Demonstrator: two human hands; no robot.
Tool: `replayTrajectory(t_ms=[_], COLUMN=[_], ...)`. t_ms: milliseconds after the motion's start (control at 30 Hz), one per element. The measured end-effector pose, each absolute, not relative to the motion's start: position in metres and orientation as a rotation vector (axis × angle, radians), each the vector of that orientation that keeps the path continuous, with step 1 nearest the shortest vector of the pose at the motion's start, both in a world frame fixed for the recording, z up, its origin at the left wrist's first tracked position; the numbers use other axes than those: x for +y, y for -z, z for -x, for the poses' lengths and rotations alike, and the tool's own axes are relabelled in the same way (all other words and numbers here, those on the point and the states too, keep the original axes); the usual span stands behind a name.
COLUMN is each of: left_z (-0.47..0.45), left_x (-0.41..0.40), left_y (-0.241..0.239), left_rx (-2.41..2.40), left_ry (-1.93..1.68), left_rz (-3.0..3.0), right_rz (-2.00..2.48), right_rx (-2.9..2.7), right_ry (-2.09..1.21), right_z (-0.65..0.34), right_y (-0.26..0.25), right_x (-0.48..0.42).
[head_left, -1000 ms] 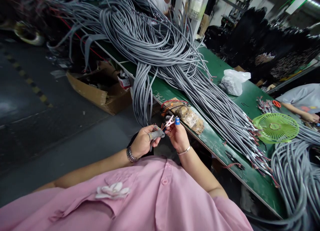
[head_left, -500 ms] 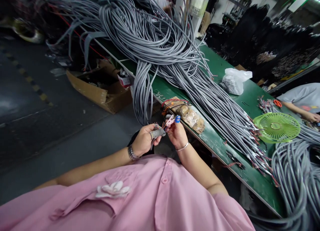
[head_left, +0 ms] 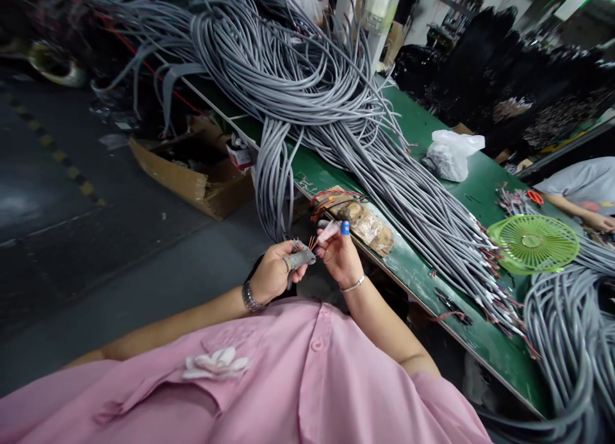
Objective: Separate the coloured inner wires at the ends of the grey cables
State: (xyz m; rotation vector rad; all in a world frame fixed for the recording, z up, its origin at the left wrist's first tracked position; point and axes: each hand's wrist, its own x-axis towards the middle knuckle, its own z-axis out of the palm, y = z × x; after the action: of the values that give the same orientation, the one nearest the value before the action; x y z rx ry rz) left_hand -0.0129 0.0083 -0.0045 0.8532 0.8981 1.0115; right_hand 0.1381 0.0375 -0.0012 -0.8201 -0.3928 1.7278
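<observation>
Grey multicore cable (head_left: 300, 259), in the head view, sits in the left hand (head_left: 273, 272), in front of the pink shirt (head_left: 269, 380) and near the edge of the green table (head_left: 514, 373). The left fingers are clenched around its sheath. The right hand (head_left: 342, 264), its thumb wearing a blue finger cot (head_left: 345, 228), pinches a small pale pink tool (head_left: 328, 231) just beside the conductors (head_left: 311, 243); blur hides how the tool's jaws stand.

The sheath is already off at this end and the conductors are spread apart, so I judge the end to be partway worked. How many of them have been dealt with, and how many are left, is too small to count. On the table, a long cable bundle (head_left: 408, 181) ends in exposed reddish wires and whitish tips; whether those are finished or waiting, I cannot tell.

The held cable looks dull grey and thick next to its hair-thin conductors. Several of these fan upward in orange; whether that is bare copper or insulation is unclear.
</observation>
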Motion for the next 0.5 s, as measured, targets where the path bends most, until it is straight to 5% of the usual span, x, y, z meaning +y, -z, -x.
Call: replayTrajectory(t_ms=[500], left_z=[0.0079], left_x=[0.0141], left_y=[0.0004], left_rx=[0.796], left_ry=[-0.902], left_rz=[-0.702], right_rz=[0.785], right_rx=[-0.488], right_ry=[-1.677], right_z=[-0.1426], right_y=[0.0024], right_x=[0.0305])
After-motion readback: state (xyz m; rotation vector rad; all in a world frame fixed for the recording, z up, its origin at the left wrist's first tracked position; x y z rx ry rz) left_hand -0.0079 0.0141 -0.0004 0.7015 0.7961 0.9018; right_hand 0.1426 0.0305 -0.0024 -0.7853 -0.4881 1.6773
